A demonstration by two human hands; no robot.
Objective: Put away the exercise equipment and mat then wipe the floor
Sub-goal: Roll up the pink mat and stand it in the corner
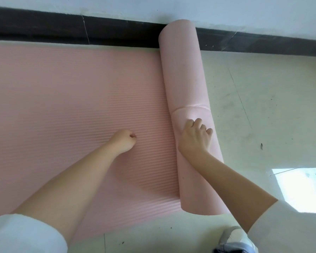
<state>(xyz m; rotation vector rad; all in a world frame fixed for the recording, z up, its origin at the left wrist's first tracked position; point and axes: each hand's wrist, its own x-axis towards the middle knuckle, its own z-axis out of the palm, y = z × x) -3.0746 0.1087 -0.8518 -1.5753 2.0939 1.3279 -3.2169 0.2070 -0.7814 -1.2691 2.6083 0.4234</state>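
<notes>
Half of the ribbed pink foam mat [71, 99] lies flat on the floor; its roll [185, 84] runs long axis wall-to-person. Right hand [194, 138] nearer, fingers [199, 123] pressing the roll. Left hand [124, 141] fisted, empty, on the flat part.

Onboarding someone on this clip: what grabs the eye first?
The pink mat fills the left of the frame, flat on the floor, its right end in a thick roll reaching the dark baseboard. The right hand presses on the roll; the left hand, a fist, rests on the flat part.
</notes>
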